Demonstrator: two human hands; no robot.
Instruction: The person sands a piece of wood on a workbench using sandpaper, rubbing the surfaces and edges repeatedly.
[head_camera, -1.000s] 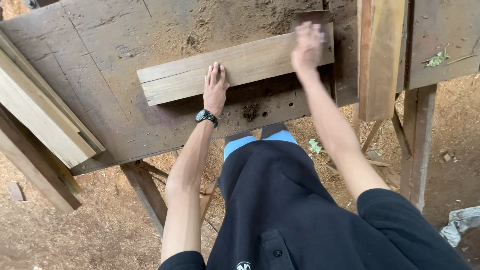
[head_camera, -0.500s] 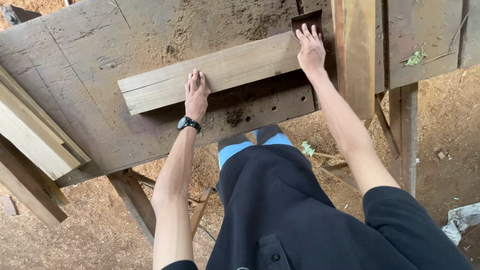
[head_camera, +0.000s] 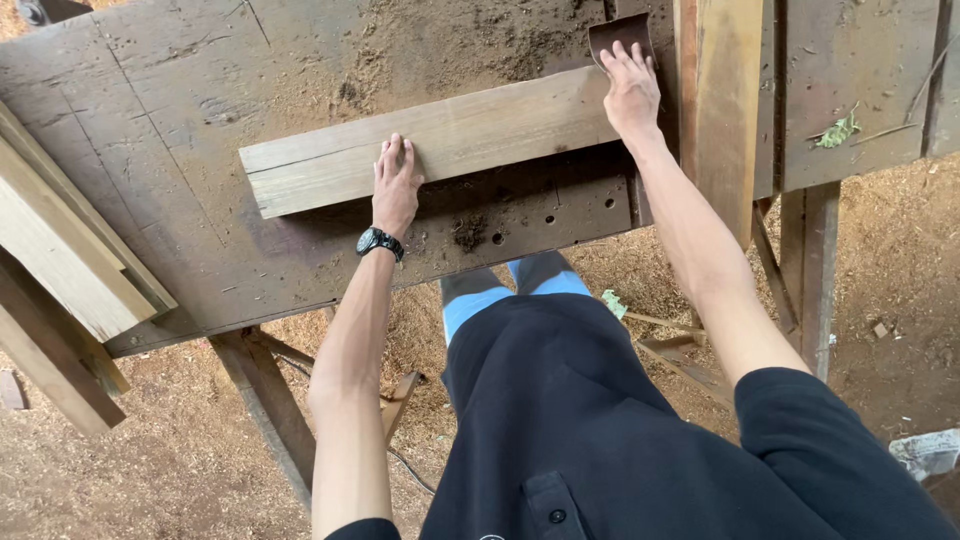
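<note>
— Where do we have the wooden plank (head_camera: 440, 145)?

— Flat across the middle of the frame on the sawdusty table (head_camera: 200, 90). Our left hand (head_camera: 396, 188) presses on it, fingers spread, gripping nothing.

— And the right hand (head_camera: 630, 92)?

— Open-palmed at the plank's right end, beside the rusty blade (head_camera: 618, 35) in the upper right. We judge the plank uncut, so the cut is left.
</note>
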